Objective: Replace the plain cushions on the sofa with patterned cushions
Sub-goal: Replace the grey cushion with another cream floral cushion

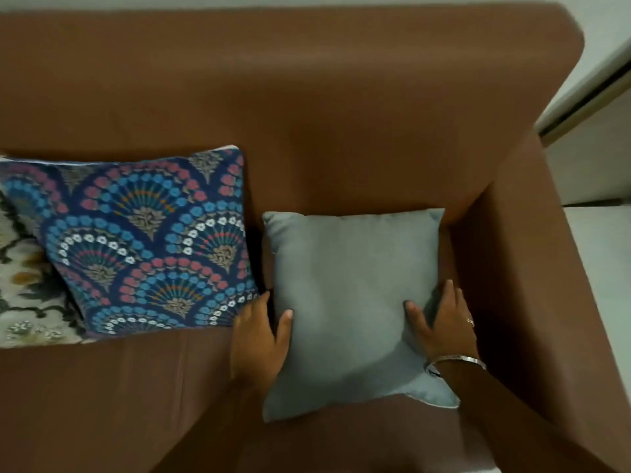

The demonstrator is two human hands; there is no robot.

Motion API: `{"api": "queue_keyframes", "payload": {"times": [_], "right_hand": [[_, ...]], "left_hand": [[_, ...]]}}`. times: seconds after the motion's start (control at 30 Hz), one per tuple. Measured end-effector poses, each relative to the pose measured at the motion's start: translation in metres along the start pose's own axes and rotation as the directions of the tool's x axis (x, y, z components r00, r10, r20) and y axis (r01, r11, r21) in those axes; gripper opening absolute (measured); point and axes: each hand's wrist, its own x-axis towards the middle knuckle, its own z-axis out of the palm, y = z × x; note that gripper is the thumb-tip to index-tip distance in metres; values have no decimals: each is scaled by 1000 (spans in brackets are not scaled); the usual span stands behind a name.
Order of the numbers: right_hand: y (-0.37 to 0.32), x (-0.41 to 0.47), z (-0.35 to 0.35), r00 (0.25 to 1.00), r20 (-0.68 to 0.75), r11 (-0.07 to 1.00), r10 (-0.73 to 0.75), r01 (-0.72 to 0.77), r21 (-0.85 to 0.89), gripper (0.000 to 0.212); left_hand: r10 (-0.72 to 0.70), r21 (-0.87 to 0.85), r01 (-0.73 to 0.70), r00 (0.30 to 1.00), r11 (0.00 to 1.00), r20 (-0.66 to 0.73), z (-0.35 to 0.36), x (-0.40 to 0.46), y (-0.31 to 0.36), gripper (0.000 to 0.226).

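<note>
A plain grey cushion (345, 302) stands at the right end of the brown sofa (307, 114), leaning toward the backrest beside the right armrest. My left hand (261, 339) grips its left edge, thumb on the front face. My right hand (444, 322), with a ring and a bangle, grips its right edge. To the left a blue cushion with a fan-flower pattern (146, 244) leans on the backrest, almost touching the grey one. A white cushion with a dark floral pattern (27, 285) sits at the far left, partly behind the blue one and cut off by the frame.
The sofa's right armrest (522, 268) rises close beside the grey cushion. Beyond it lies pale floor (604, 268) and a white wall with a skirting line (587, 97). The seat in front of the patterned cushions shows bare brown fabric.
</note>
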Motion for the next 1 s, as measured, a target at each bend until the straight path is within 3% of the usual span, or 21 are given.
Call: {"api": "queue_keyframes", "payload": {"times": [0.07, 0.17, 0.23, 0.37, 0.5, 0.57, 0.6, 0.7, 0.8, 0.87, 1.0], "right_hand": [[25, 12, 3, 996, 71, 994, 50, -56, 98, 98], [40, 23, 13, 966, 241, 927, 99, -177, 330, 83], [38, 26, 19, 954, 284, 870, 93, -216, 443, 73], [31, 25, 2, 929, 363, 844, 70, -249, 474, 69], [38, 20, -69, 842, 539, 760, -10, -344, 551, 72], [41, 30, -106, 854, 520, 694, -13, -367, 619, 67], [39, 40, -119, 874, 487, 682, 0, -356, 639, 64], [18, 60, -136, 895, 436, 624, -90, -291, 725, 67], [-15, 69, -121, 857, 465, 583, -221, -266, 768, 72], [-31, 77, -100, 857, 470, 551, -213, -292, 782, 68], [-43, 95, -61, 967, 181, 559, -177, -52, 828, 65]], "left_hand": [[-116, -134, 117, 993, 984, 16, 23, -6, 10, 65], [-253, -333, 274, 962, 902, 105, 43, -9, 21, 70], [-259, -388, 295, 955, 873, 143, 45, -7, 26, 69], [-240, -440, 364, 919, 821, 313, 16, 1, 29, 46], [-230, -604, 498, 854, 622, 467, -44, 2, 40, 42], [-253, -667, 534, 842, 520, 477, -80, 13, 42, 46], [-238, -662, 528, 843, 531, 482, -98, 19, 45, 50], [-113, -569, 435, 852, 698, 512, -122, 39, 60, 81], [-76, -610, 311, 922, 729, 379, -99, 58, 82, 83], [-113, -643, 273, 953, 715, 280, -70, 66, 94, 79], [-125, -687, 127, 991, 715, 53, -23, 72, 95, 96]]}}
